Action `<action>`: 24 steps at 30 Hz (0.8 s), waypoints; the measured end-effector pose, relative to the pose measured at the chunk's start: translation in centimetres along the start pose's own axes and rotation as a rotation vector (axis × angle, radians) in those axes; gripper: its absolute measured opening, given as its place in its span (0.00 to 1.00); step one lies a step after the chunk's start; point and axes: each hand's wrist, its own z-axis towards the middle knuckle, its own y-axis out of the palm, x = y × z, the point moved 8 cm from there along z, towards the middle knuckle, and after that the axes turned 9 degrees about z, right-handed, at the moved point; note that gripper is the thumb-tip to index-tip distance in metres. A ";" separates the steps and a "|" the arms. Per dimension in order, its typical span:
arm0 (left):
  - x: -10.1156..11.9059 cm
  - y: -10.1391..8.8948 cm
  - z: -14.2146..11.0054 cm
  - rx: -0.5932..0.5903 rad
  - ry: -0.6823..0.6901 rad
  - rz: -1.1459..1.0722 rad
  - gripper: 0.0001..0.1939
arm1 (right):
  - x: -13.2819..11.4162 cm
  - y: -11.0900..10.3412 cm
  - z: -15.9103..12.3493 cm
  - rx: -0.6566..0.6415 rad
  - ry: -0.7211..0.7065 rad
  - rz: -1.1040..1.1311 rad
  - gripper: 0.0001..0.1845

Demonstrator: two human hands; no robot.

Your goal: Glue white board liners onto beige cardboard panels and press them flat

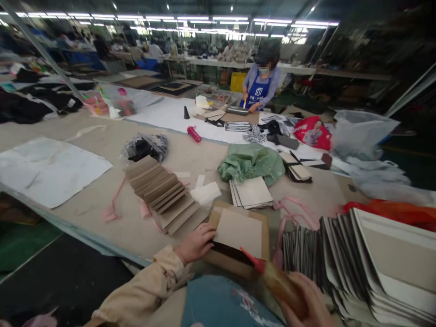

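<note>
Squeeze bottle (283,285) gripped in my right hand (309,300); my left hand (195,244), fingers extended, at left edge of beige panel (240,230).

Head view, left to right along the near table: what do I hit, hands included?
White sheet → fanned brown cardboard stack → left hand → beige rectangular panel → right hand holding red-nozzled bottle → stack of large pale panels

A smooth, matt, paper-like panel (240,231) lies at bottom centre. At lower right, a blurred bottle (285,288) looks plastic, its nozzle (254,260) smooth. Left of centre, stacked pieces (160,190) look like matt cardboard. Right of centre, a crinkled plastic bag (252,161) has a soft sheen. The counter (190,159) looks matt.
</note>
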 end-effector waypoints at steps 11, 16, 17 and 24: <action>-0.2 -0.6 0.5 0.038 0.023 0.013 0.11 | -3.4 6.8 5.2 -0.222 -0.073 -0.017 0.20; -0.6 -0.3 0.4 0.039 0.002 0.005 0.11 | -4.1 7.7 6.1 -0.282 -0.062 -0.006 0.22; -0.6 -0.2 0.3 0.038 0.000 0.003 0.11 | -4.2 7.8 6.3 -0.291 -0.052 -0.005 0.22; -0.5 -0.3 0.5 0.015 0.009 0.014 0.10 | -4.4 8.6 7.1 -0.363 0.005 0.016 0.23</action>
